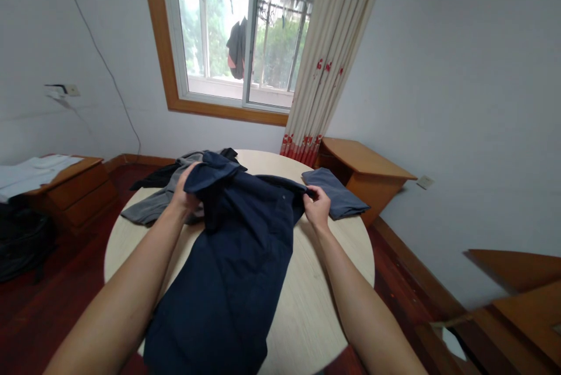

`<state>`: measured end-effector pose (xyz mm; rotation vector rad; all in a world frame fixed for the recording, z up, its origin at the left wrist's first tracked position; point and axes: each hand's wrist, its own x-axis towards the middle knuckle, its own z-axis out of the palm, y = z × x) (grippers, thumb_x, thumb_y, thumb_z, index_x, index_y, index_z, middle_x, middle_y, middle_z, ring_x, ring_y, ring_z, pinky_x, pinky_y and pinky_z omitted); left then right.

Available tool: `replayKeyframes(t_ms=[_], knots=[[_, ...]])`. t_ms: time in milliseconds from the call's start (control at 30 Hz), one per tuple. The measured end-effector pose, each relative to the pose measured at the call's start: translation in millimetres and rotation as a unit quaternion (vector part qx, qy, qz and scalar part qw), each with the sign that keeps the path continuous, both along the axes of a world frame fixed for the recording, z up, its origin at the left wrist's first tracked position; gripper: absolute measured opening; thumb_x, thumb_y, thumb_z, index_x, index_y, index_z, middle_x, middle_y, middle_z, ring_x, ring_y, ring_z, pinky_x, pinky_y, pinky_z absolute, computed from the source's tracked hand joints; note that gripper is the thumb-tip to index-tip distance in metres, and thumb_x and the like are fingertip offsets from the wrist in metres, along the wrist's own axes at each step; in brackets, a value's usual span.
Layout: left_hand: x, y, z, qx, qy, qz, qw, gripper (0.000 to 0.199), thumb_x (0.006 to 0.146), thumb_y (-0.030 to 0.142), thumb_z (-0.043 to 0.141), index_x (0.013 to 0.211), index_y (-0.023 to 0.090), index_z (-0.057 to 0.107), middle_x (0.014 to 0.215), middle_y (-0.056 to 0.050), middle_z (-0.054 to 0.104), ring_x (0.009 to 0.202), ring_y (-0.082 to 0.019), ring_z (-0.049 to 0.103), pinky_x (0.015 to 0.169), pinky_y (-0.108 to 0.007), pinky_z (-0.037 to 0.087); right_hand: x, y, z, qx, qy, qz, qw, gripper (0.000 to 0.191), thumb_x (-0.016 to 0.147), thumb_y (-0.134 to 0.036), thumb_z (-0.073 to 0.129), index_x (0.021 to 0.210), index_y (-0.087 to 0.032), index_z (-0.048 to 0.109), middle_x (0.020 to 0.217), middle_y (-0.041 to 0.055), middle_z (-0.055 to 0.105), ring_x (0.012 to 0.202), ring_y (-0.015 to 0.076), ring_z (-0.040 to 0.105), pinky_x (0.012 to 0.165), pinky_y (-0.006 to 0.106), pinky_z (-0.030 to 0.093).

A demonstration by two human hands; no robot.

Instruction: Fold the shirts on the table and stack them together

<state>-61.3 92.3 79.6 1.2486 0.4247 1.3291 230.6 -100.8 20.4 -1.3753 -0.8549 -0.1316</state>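
Note:
Navy trousers (pixel 245 246) stretch across the round table (pixel 315 311), their lower part reaching toward me over the near edge. My left hand (pixel 188 191) grips a bunched, turned-over part of the cloth at the far left; some of its fingers are hidden by the fabric. At the far right corner, by the waistband, my right hand (pixel 316 205) pinches the edge between thumb and fingers. A folded dark grey-blue garment (pixel 335 193) lies just beyond my right hand. Behind my left hand is a loose heap of grey and black clothes (pixel 151 202).
A wooden cabinet (pixel 368 159) stands behind the table at the right, beside a long curtain (pixel 324 71). On the left are a wooden drawer unit (pixel 83 194) with white papers or cloth on top and a black bag (pixel 21 240). More wooden furniture (pixel 526 316) is at lower right.

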Motion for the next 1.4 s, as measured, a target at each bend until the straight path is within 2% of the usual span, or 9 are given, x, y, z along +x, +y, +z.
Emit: replayKeyframes(t_ms=[233,333,500,667,800,933,1133,1267,1400], knots=[[-38.0,48.5,-13.8,-0.117,0.005,0.238,0.964,0.007,0.086,0.026,0.057,0.086,0.02,0.058,0.094,-0.003,0.073,0.074,-0.012,0.067,0.07,-0.022,0.053,9.8,19.3,-21.7,-0.117,-0.072,-0.003,0.99,0.066,0.075,-0.037,0.067,0.136,-0.013,0.056,0.141,0.0178,0.056,0.133,0.0282,0.05,0.116,0.045,0.034],[-37.6,42.2,-18.1,0.036,0.115,0.327,0.937,0.018,0.09,0.03,0.051,0.091,0.018,0.063,0.1,-0.006,0.073,0.088,-0.015,0.067,0.082,-0.026,0.052,13.4,20.5,-31.4,-0.197,-0.069,-0.011,0.978,0.07,0.077,-0.038,0.066,0.14,-0.012,0.052,0.144,0.0203,0.053,0.132,0.0303,0.051,0.115,0.047,0.035],[-8.2,3.0,-23.1,0.323,0.422,0.181,0.828,0.031,0.093,0.04,0.052,0.105,0.019,0.071,0.113,-0.009,0.073,0.111,-0.025,0.063,0.102,-0.037,0.045,14.7,10.3,-35.8,-0.297,-0.054,-0.031,0.953,0.074,0.08,-0.044,0.067,0.143,-0.011,0.048,0.139,0.0213,0.058,0.125,0.0321,0.057,0.109,0.047,0.042],[9.9,-10.8,-45.3,0.329,0.645,0.103,0.682,0.06,0.086,0.049,0.067,0.138,0.019,0.058,0.145,-0.014,0.055,0.133,-0.033,0.049,0.108,-0.045,0.041,8.0,7.3,-34.0,-0.348,-0.092,-0.011,0.933,0.051,0.081,-0.032,0.066,0.129,-0.017,0.06,0.126,0.014,0.068,0.116,0.028,0.063,0.102,0.04,0.047],[15.2,-7.9,-56.4,0.326,0.695,0.103,0.633,0.049,0.088,0.041,0.064,0.134,0.024,0.063,0.137,-0.014,0.061,0.129,-0.035,0.051,0.1,-0.048,0.045,7.0,10.1,-32.8,-0.32,-0.095,0.006,0.943,0.035,0.078,-0.02,0.057,0.111,-0.017,0.069,0.11,0.0118,0.073,0.104,0.0268,0.067,0.095,0.039,0.05],[16.4,1.3,-51.6,0.303,0.67,0.109,0.669,0.027,0.091,0.029,0.056,0.11,0.024,0.075,0.119,-0.012,0.07,0.113,-0.032,0.062,0.093,-0.042,0.049,15.3,9.2,-29.5,-0.193,-0.036,0.03,0.98,0.037,0.075,-0.02,0.049,0.104,-0.016,0.071,0.106,0.0092,0.075,0.101,0.0244,0.066,0.093,0.038,0.051],[-37.2,54.7,-28.2,0.135,0.387,0.324,0.852,0.02,0.085,0.023,0.057,0.102,0.017,0.068,0.101,-0.007,0.072,0.097,-0.024,0.064,0.093,-0.035,0.05,46.8,-3.3,-18.2,-0.03,0.096,-0.068,0.993,0.046,0.07,-0.027,0.051,0.11,-0.016,0.071,0.109,0.0092,0.073,0.099,0.0243,0.066,0.091,0.038,0.053],[-81.2,75.3,-21.5,0.016,0.247,0.461,0.852,0.017,0.084,0.012,0.054,0.1,0.012,0.06,0.096,-0.006,0.065,0.089,-0.02,0.06,0.091,-0.038,0.05,55.0,-7.5,-15.2,-0.021,0.078,-0.085,0.993,0.043,0.073,-0.034,0.056,0.108,-0.015,0.07,0.111,0.0106,0.073,0.104,0.0266,0.065,0.096,0.041,0.05],[-84.3,55.1,-17.1,0.131,0.289,0.519,0.794,0.026,0.081,0.008,0.054,0.105,0.014,0.06,0.112,-0.012,0.063,0.107,-0.028,0.057,0.097,-0.047,0.045,41.1,-4.3,-18.2,-0.139,0.003,-0.002,0.99,0.038,0.074,-0.041,0.061,0.099,-0.015,0.073,0.102,0.0116,0.076,0.097,0.0291,0.067,0.093,0.043,0.051]])
